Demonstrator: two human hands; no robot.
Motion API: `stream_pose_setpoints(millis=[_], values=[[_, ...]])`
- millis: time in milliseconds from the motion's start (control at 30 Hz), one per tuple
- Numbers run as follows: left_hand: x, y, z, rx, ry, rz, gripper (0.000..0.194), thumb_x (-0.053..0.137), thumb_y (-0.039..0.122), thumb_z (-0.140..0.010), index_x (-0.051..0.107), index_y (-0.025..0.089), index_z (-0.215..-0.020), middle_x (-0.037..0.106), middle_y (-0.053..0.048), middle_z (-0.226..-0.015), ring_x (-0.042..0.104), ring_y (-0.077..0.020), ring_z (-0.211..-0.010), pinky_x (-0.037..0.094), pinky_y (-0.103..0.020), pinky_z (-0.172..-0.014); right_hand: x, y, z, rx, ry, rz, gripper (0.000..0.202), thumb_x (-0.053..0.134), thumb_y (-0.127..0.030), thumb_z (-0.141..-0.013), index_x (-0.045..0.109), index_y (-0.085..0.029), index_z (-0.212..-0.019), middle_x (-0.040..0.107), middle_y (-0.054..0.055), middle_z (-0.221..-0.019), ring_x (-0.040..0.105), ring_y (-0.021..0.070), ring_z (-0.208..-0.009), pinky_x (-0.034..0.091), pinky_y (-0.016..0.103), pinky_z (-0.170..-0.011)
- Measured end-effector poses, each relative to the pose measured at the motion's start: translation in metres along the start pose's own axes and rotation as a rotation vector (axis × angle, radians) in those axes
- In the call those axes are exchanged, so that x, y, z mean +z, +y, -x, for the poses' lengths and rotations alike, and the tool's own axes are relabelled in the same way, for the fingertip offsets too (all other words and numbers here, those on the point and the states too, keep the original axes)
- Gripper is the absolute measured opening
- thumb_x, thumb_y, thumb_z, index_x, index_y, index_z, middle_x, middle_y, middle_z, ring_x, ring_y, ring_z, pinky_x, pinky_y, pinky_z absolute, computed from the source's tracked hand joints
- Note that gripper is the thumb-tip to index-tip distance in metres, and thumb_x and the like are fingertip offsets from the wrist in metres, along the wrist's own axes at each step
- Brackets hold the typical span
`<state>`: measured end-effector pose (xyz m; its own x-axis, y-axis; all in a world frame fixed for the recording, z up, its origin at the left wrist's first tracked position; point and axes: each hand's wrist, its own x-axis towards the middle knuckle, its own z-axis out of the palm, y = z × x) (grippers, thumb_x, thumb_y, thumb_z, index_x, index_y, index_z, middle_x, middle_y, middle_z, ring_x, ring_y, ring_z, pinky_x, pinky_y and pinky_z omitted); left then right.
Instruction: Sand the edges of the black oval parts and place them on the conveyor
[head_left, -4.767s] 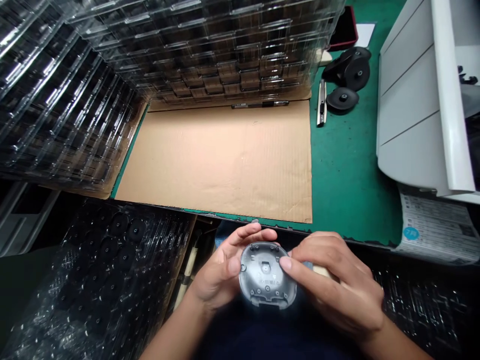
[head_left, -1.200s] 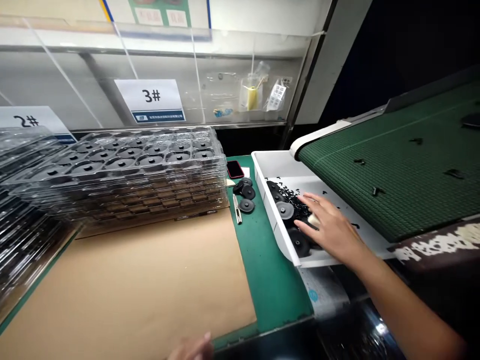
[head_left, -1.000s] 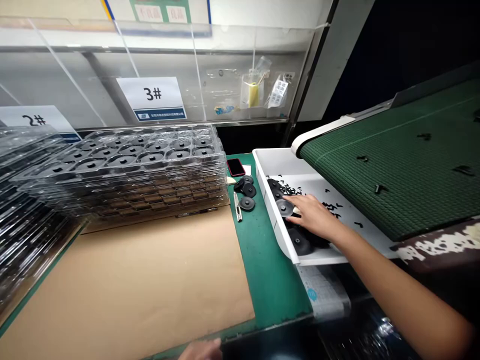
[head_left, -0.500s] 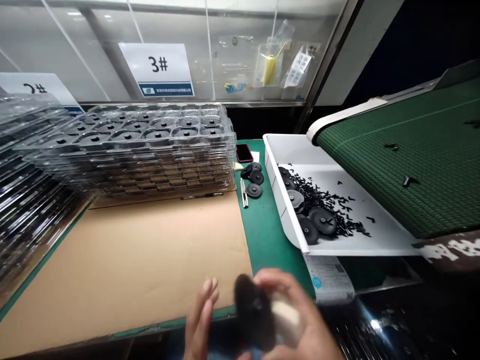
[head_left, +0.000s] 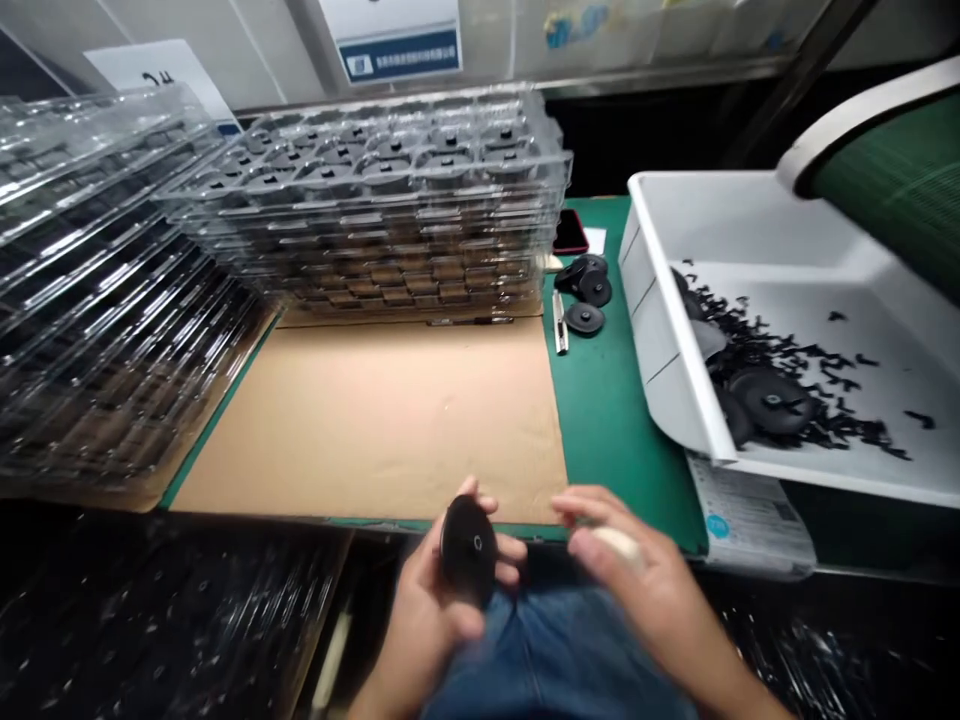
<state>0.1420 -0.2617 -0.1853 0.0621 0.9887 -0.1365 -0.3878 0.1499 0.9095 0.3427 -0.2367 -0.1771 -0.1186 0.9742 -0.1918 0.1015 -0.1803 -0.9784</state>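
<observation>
A black disc (head_left: 466, 552) with a small ring at its centre is tilted on edge in my left hand (head_left: 427, 600), thumb on one side and fingers behind. Close by on the right, my right hand (head_left: 637, 570) is closed around a cream-coloured piece (head_left: 619, 546); the fingers hide most of it, so I cannot tell its kind. Both hands are over my lap at the front edge of the table, in front of a brown cardboard sheet (head_left: 375, 420).
Stacked clear trays (head_left: 360, 240) holding black discs stand at the back, with more stacked trays (head_left: 97, 300) at left. Loose discs (head_left: 585, 318) and a utility knife (head_left: 560, 322) lie right of the cardboard. A white bin (head_left: 679, 350) contains discs and small black pieces below a green conveyor (head_left: 892, 180).
The black disc has passed from my right hand into my left. My right hand has moved away from it, keeping the cream-coloured piece. The view has tilted down and shifted left.
</observation>
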Motion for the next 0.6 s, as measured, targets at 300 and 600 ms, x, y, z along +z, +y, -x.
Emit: stream_pose_setpoints(millis=[300, 600], values=[[-0.002, -0.003, 0.005, -0.250, -0.361, 0.697, 0.070, 0.062, 0.059, -0.082, 0.047, 0.024, -0.141, 0.064, -0.010, -0.110, 0.066, -0.0157, -0.085, 0.055, -0.017, -0.059, -0.020, -0.007, 0.002, -0.241, 0.034, 0.196, 0.042, 0.041, -0.058, -0.095, 0.069, -0.028, -0.103, 0.063, 0.003, -0.095, 0.062, 0.0142, -0.081, 0.052, 0.018, -0.066], [-0.013, 0.003, 0.008, -0.368, -0.320, 0.450, 0.072, 0.081, 0.029, -0.072, 0.051, 0.032, -0.138, 0.056, -0.006, -0.126, 0.063, -0.0152, -0.099, 0.053, -0.023, -0.086, 0.001, -0.019, -0.003, -0.529, -0.161, 0.236, 0.033, 0.068, -0.013, -0.085, 0.062, -0.024, -0.115, 0.066, 0.002, -0.095, 0.060, 0.0139, -0.094, 0.053, 0.022, -0.081]])
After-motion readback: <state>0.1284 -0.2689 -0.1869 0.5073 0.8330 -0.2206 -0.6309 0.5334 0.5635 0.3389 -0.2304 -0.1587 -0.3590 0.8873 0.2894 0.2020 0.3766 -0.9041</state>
